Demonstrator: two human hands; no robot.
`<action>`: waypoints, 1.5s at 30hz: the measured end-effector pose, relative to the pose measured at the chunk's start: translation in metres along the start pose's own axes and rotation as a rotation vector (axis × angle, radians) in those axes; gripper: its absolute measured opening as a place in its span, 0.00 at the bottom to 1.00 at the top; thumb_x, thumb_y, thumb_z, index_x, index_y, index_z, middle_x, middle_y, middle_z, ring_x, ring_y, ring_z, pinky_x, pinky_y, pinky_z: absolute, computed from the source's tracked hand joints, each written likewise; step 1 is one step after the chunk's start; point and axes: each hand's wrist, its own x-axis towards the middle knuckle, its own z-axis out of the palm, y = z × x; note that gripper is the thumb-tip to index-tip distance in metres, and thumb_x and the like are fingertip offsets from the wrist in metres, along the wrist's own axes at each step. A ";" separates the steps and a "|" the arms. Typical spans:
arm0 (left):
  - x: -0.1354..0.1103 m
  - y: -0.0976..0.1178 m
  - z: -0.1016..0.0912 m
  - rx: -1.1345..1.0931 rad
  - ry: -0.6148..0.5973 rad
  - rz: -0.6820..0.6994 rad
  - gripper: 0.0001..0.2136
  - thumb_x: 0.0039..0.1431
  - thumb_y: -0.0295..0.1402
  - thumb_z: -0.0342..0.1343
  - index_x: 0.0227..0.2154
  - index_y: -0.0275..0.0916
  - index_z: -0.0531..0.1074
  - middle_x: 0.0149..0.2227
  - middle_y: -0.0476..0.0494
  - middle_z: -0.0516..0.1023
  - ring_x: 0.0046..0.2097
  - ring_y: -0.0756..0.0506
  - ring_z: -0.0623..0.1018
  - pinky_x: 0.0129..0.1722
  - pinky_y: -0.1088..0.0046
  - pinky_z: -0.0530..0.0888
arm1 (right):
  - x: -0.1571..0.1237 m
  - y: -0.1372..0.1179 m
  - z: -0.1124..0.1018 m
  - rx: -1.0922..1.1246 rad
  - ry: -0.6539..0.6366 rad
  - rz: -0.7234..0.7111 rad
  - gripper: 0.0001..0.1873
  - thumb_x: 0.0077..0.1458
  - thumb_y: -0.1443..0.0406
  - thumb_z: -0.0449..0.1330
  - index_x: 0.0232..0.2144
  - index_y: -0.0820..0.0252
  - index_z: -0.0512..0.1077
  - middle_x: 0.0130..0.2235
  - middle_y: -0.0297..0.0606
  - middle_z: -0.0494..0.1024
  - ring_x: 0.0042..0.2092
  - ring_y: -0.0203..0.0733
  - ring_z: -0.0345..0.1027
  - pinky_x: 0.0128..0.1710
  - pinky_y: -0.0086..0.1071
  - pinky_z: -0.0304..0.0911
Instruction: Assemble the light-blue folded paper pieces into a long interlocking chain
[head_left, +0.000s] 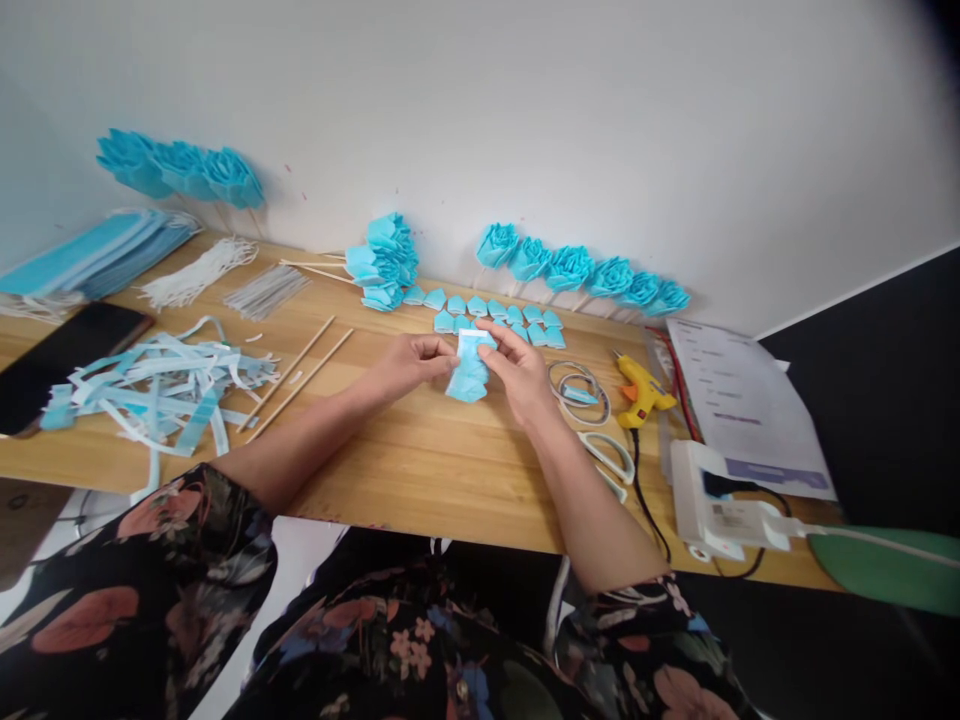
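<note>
Between my two hands is a small crinkled piece of light-blue fabric (469,372) with a white strip along its top edge. My left hand (415,362) pinches its left side between thumb and fingers. On the right side, my right hand (519,365) grips it, thumb in front and fingers behind. Just beyond my hands, folded blue petals (477,307) lie in rows on the wooden table (420,460). To the right of my right hand are rolls of tape (600,400) and the white handles of scissors (611,458).
Blue fabric flowers (568,268) on sticks lean along the wall, with more flowers (384,262) lying beside the petals. A yellow glue gun (639,390), papers (742,400) and a white power strip (720,510) occupy the right. Leftward lie fabric strips (165,385), wooden sticks (300,385), a phone (64,360) and face masks (105,255).
</note>
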 end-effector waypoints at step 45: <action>0.020 -0.004 -0.042 0.268 0.465 0.025 0.08 0.50 0.34 0.55 0.20 0.38 0.68 0.20 0.51 0.71 0.22 0.52 0.66 0.26 0.75 0.63 | 0.053 0.002 0.027 -1.503 -0.208 -0.450 0.16 0.62 0.63 0.57 0.50 0.61 0.76 0.50 0.49 0.79 0.55 0.57 0.66 0.52 0.46 0.59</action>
